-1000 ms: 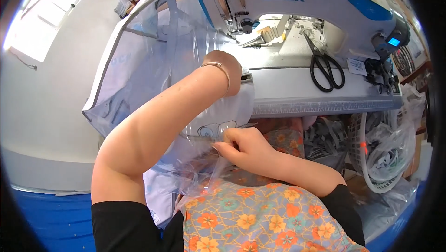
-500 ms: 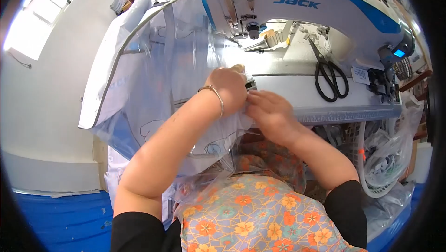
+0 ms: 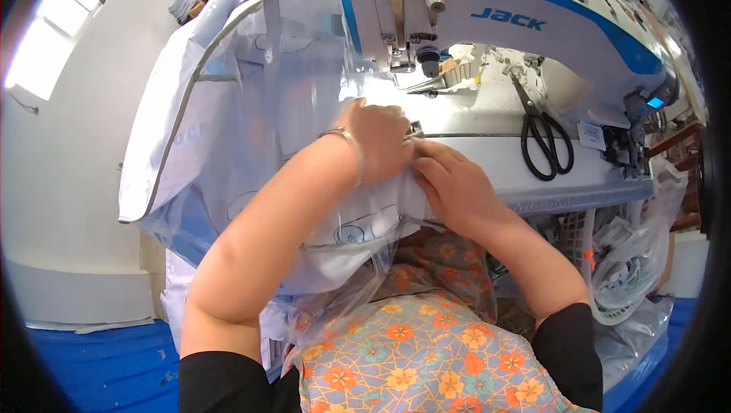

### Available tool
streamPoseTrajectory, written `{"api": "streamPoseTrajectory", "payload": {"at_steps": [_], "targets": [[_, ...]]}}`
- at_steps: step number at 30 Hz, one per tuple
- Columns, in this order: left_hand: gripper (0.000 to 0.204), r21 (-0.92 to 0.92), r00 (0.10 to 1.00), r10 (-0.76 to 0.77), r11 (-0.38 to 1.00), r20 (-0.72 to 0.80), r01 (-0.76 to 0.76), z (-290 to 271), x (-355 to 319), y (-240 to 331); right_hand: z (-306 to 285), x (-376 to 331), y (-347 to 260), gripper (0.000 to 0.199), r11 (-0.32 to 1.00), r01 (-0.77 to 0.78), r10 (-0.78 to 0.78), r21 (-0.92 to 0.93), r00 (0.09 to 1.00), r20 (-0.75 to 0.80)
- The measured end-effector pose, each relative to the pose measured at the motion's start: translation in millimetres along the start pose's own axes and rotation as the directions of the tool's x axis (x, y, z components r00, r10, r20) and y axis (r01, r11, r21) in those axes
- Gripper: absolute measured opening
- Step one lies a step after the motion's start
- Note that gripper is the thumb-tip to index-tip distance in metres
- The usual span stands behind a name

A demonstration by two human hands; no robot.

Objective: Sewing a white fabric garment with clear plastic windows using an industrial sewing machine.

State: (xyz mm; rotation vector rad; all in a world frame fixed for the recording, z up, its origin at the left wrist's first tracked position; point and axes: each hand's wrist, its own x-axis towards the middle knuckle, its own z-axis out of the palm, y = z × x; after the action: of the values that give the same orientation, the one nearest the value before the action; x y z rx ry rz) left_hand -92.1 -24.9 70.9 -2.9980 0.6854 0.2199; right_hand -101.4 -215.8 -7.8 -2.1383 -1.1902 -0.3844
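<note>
A clear plastic sheet with a white printed fabric border point(image 3: 228, 131) drapes over the left of the sewing table and down into my lap. My left hand point(image 3: 378, 137), a thin bangle on its wrist, pinches a fold of this material at the table's front edge, just in front of the needle area point(image 3: 415, 70). My right hand point(image 3: 449, 177) grips the same fold right beside it, the two hands touching. The white and blue sewing machine point(image 3: 502, 17) stands directly behind both hands.
Black scissors point(image 3: 542, 135) lie on the machine bed to the right of my hands. Clear bags with white pieces point(image 3: 632, 261) hang under the table at right. A white wall point(image 3: 61, 184) is to the left, blue floor point(image 3: 91, 367) below.
Both hands rose from the lap up to the table's front edge, bringing the fold of material with them. The view has tilted so the machine sits closer.
</note>
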Motion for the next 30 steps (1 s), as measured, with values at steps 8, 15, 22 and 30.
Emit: {"api": "streamPoseTrajectory", "payload": {"at_steps": [8,15,22,30], "targets": [[0.038,-0.464,0.537,-0.602,0.798,-0.591,0.383,23.8,-179.9,-2.0,-9.1,-78.7,-26.3,0.034,0.847,-0.496,0.337,0.191,0.779,0.529],[0.070,-0.357,0.703,-0.665,0.739,-0.253,0.571,93.5,-121.5,-100.5,64.4,-32.9,-70.8,0.043,-0.204,-0.710,0.248,0.674,0.629,0.737],[0.059,-0.248,0.866,-0.498,0.845,-0.039,0.474,100.8,-68.2,-241.4,96.5,60.4,-113.2,0.044,-0.382,-0.421,0.382,0.823,0.739,0.555],[0.050,-0.545,0.947,-0.320,0.796,-0.010,0.263,54.7,-92.2,-264.4,84.3,52.3,-130.3,0.040,-0.381,-0.743,0.317,0.551,0.455,0.832]]}}
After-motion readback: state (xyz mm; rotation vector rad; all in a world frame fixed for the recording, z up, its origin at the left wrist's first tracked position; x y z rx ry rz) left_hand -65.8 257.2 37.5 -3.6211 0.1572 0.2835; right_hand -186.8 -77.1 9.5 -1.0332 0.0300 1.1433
